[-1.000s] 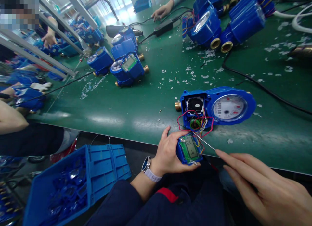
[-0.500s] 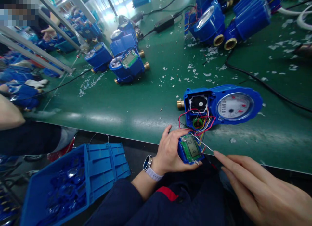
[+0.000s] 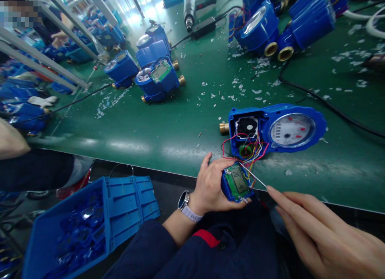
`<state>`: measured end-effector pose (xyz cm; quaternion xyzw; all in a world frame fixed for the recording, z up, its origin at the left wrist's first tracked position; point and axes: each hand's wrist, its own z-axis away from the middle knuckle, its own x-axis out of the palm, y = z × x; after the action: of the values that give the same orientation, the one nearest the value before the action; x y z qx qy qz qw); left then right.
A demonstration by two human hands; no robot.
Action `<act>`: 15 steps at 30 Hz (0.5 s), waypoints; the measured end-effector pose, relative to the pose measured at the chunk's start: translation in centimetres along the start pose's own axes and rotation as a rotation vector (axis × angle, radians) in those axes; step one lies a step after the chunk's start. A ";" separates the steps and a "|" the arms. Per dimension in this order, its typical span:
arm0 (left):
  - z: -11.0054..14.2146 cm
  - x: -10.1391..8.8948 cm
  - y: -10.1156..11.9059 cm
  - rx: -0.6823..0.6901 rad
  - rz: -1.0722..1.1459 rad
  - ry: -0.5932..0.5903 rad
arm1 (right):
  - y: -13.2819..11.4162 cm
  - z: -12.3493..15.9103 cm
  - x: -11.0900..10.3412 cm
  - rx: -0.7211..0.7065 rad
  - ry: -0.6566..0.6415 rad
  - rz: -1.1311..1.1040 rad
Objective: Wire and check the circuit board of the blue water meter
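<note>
My left hand (image 3: 210, 184) is closed around a small LCD circuit board in a blue housing (image 3: 237, 182), its screen facing up. A thin metal rod-shaped tool (image 3: 254, 175) is pinched between the thumb and fingers of my right hand (image 3: 319, 227); its handle, if any, is hidden. The tool's tip meets the top edge of the board, by the wires. Red, white and yellow wires (image 3: 255, 154) run from the board into an opened blue water meter (image 3: 264, 110). This meter lies on the bench just beyond my hands, its round dial (image 3: 291, 130) facing up.
The green bench (image 3: 135, 126) carries white scraps and small screws. Other blue meters stand at back left (image 3: 159, 78) and back right (image 3: 255, 26). A silver-tipped electric tool (image 3: 189, 12) sits at the back. A blue crate (image 3: 108, 215) of blue parts stands below the bench edge.
The silver-tipped electric tool at the back has shifted right and turned. My hands hold nearly the same pose, with the rod tip still at the board's upper edge.
</note>
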<state>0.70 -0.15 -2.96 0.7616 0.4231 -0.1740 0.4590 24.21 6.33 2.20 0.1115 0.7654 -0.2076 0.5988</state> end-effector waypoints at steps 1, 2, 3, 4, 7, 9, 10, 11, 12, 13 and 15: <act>0.0 0.0 0.0 -0.002 -0.004 -0.005 | -0.1 -0.1 0.0 -0.005 0.010 -0.004; 0.0 0.0 0.0 -0.002 -0.008 -0.009 | -0.1 -0.2 -0.1 -0.010 0.018 -0.011; 0.0 0.0 0.0 -0.002 -0.012 -0.010 | -0.1 -0.3 -0.1 -0.008 0.028 -0.018; 0.0 0.0 0.0 -0.001 -0.013 -0.009 | -0.2 -0.4 -0.2 -0.004 0.034 -0.025; 0.0 0.0 0.0 0.001 -0.010 -0.009 | -0.3 -0.6 -0.3 -0.002 0.055 -0.008; 0.0 0.0 0.0 0.003 -0.007 -0.011 | -0.4 -0.7 -0.4 -0.010 0.064 0.026; 0.0 0.0 0.0 0.005 -0.006 -0.010 | -0.5 -0.7 -0.4 -0.015 0.063 0.042; -0.1 0.0 0.0 0.004 -0.005 -0.008 | -0.5 -0.7 -0.4 -0.013 0.052 0.057; -0.1 0.0 0.0 0.004 -0.005 -0.008 | -0.5 -0.7 -0.3 -0.013 0.034 0.069; -0.1 0.0 0.0 0.005 -0.005 -0.007 | -0.5 -0.6 -0.3 -0.012 0.016 0.084; -0.1 0.0 0.0 0.007 -0.004 -0.008 | -0.3 -0.5 -0.3 -0.029 -0.013 0.111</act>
<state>0.71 -0.10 -2.90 0.7617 0.4220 -0.1794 0.4578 23.74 6.31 2.62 0.1441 0.7571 -0.1637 0.6158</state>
